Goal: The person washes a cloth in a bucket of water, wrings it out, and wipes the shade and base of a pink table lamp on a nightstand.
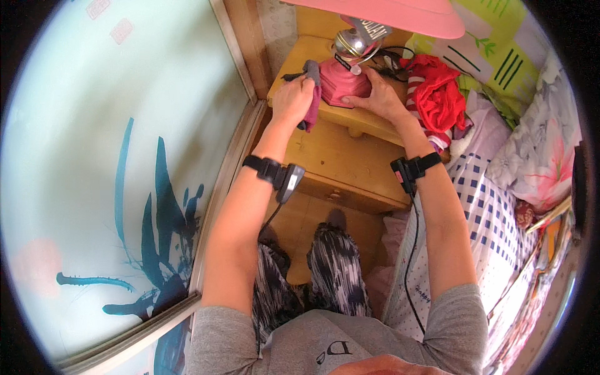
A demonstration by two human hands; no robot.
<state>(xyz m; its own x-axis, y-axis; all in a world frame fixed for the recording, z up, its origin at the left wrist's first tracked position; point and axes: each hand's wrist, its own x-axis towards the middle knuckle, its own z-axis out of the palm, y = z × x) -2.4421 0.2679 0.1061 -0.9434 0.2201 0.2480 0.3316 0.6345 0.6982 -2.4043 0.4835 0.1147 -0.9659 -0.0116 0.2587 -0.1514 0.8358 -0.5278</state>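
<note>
A table lamp with a pink stepped base, a silvery ball above it and a pink shade stands on a yellow wooden nightstand. My left hand grips a grey and maroon cloth close to the left side of the base. My right hand rests against the base's right and front side, thumb at its lower front edge and fingers behind. A tag with writing hangs under the shade.
Red fabric and a dark cable lie right of the lamp. A bed with checked bedding runs along the right. A frosted sliding door with a plant print borders the left. A lower drawer front stands before my feet.
</note>
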